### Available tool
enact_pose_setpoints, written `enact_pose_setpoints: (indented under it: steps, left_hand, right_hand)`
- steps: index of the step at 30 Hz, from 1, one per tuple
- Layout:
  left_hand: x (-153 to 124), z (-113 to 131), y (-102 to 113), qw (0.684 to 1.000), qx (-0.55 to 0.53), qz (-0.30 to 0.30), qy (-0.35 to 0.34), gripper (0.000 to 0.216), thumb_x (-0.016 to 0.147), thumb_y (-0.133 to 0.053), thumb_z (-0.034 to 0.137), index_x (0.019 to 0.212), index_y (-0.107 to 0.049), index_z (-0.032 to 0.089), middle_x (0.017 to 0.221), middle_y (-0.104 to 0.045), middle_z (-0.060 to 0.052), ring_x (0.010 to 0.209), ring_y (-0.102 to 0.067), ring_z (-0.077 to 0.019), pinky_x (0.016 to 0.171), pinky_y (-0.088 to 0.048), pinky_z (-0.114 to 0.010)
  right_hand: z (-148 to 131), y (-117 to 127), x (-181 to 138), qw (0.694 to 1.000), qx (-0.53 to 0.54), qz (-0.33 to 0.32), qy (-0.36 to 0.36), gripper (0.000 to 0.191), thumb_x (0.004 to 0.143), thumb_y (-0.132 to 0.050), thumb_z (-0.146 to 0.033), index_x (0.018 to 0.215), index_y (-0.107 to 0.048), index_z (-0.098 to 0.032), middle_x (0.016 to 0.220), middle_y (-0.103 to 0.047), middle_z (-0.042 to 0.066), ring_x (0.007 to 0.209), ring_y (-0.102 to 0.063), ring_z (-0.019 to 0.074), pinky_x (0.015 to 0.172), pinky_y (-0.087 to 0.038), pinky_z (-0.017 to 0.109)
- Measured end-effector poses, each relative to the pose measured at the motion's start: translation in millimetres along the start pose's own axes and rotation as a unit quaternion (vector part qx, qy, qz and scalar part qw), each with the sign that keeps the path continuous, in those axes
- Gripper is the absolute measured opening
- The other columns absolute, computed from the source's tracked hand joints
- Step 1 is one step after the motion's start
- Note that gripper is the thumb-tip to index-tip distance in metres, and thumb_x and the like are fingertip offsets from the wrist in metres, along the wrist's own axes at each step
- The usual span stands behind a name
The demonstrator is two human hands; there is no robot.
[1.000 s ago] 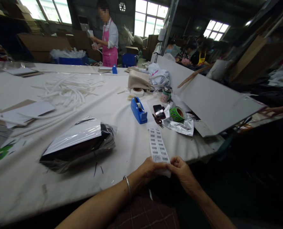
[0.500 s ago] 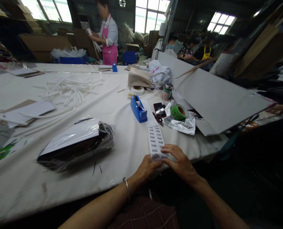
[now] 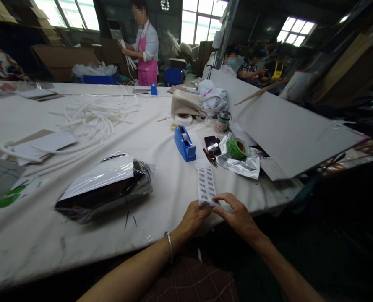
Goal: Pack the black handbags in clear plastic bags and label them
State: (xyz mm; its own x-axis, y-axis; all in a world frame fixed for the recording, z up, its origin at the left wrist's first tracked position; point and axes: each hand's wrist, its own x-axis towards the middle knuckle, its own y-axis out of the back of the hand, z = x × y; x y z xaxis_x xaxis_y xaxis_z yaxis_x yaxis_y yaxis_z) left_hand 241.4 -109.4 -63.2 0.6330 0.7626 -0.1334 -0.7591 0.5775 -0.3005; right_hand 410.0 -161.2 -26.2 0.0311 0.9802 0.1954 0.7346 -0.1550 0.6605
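A narrow sheet of barcode labels [image 3: 206, 182] lies at the table's near edge, its lower end raised in my hands. My left hand [image 3: 195, 216] is closed on the sheet's bottom end from the left. My right hand [image 3: 236, 214] pinches the lower right corner with thumb and forefinger; whether a single label is between them is too small to tell. Beyond the sheet stands a blue tape dispenser [image 3: 185, 144]. Scissors [image 3: 210, 157] and a phone [image 3: 212, 145] lie just past the sheet's top right. To the left rests a black item in clear plastic [image 3: 107, 184] with white paper on top.
A roll of green tape [image 3: 237, 148] sits on a silver bag [image 3: 246, 167] at right. Behind are a mug [image 3: 222, 122], a beige bag [image 3: 185, 102] and a white tape roll [image 3: 183, 119]. White cords [image 3: 92, 119] pile at left. A co-worker in a pink apron [image 3: 147, 69] stands across the table.
The lower end of the label sheet has bent over more in my hands, and the fingers have drawn slightly closer. The view has shifted a little to the left.
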Motion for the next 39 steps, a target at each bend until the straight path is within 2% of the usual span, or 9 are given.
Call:
enact_pose_setpoints:
  steps: [4,8,13,19,23,27,32,39]
  left_hand:
    - [2.7,-2.5,5.6,0.999,0.025,-0.024,-0.009,0.033,0.075,-0.066,0.035,0.098,-0.071,0.012,0.092,-0.071,-0.006,0.083,-0.062,-0.0222,0.082,-0.048,-0.033]
    - [4.0,-0.9,4.3,0.998,0.047,0.017,-0.024,0.030,0.076,-0.066,0.039,0.090,-0.071,0.012,0.090,-0.071,-0.007,0.084,-0.061,-0.0229,0.082,-0.048,-0.032]
    - [3.5,3.2,-0.2,0.998,0.026,0.054,-0.009,0.026,0.071,-0.068,0.032,0.089,-0.071,0.014,0.089,-0.072,-0.007,0.083,-0.063,-0.0238,0.080,-0.049,-0.032]
    - [6.2,-1.5,1.2,0.998,-0.017,0.054,-0.014,0.030,0.069,-0.070,0.035,0.093,-0.071,0.017,0.097,-0.073,-0.007,0.093,-0.064,-0.0260,0.084,-0.050,-0.033]
    - [7.0,-2.1,1.6,0.998,-0.040,0.041,-0.009,0.031,0.064,-0.069,0.028,0.093,-0.070,0.017,0.097,-0.073,-0.006,0.093,-0.064,-0.0255,0.086,-0.050,-0.033]
    - [5.0,-3.4,1.3,0.999,-0.042,0.009,0.011,0.031,0.064,-0.063,0.022,0.094,-0.070,0.019,0.095,-0.073,-0.004,0.089,-0.064,-0.0230,0.082,-0.051,-0.031]
    - [2.9,-3.7,2.2,1.000,-0.027,-0.009,0.004,0.034,0.066,-0.064,0.024,0.099,-0.069,0.016,0.096,-0.072,-0.004,0.088,-0.064,-0.0229,0.082,-0.050,-0.031]
    - [1.7,4.7,5.9,0.999,-0.026,0.025,-0.021,0.031,0.064,-0.065,0.022,0.094,-0.068,0.016,0.093,-0.073,-0.004,0.088,-0.064,-0.0241,0.081,-0.050,-0.032]
  right_hand:
    - [-0.9,3.2,9.8,0.999,0.002,-0.031,0.005,0.016,0.083,-0.066,-0.031,0.097,-0.066,-0.025,0.105,-0.067,0.004,0.105,-0.059,0.0234,0.097,-0.044,0.039]
    - [-1.9,-0.1,15.4,0.999,-0.024,-0.033,-0.019,0.012,0.080,-0.067,-0.033,0.090,-0.067,-0.025,0.095,-0.069,0.003,0.097,-0.061,0.0240,0.090,-0.046,0.038]
    - [0.3,-6.4,13.9,0.999,-0.040,-0.017,-0.025,0.011,0.081,-0.066,-0.034,0.087,-0.065,-0.025,0.090,-0.068,0.002,0.091,-0.062,0.0228,0.084,-0.047,0.037]
    - [4.9,-17.1,4.8,0.995,-0.086,0.035,0.039,0.008,0.087,-0.062,-0.032,0.084,-0.063,-0.025,0.084,-0.067,0.003,0.085,-0.061,0.0228,0.079,-0.047,0.037]
    - [4.3,-19.0,-1.8,0.987,-0.110,0.069,0.091,0.003,0.088,-0.062,-0.028,0.087,-0.062,-0.025,0.085,-0.068,0.004,0.083,-0.062,0.0230,0.077,-0.047,0.037]
    - [1.4,-17.2,-9.2,0.983,-0.123,0.082,0.108,0.005,0.089,-0.061,-0.027,0.085,-0.064,-0.025,0.083,-0.069,0.004,0.082,-0.062,0.0234,0.077,-0.047,0.038]
    - [-0.5,-18.6,-15.5,0.990,-0.089,0.085,0.064,0.008,0.089,-0.060,-0.031,0.086,-0.064,-0.025,0.085,-0.068,0.005,0.085,-0.063,0.0241,0.080,-0.049,0.039]
    - [-9.6,-18.6,-8.5,0.998,-0.035,0.040,-0.019,0.012,0.084,-0.064,-0.035,0.091,-0.064,-0.025,0.091,-0.067,0.005,0.089,-0.063,0.0241,0.082,-0.050,0.037]
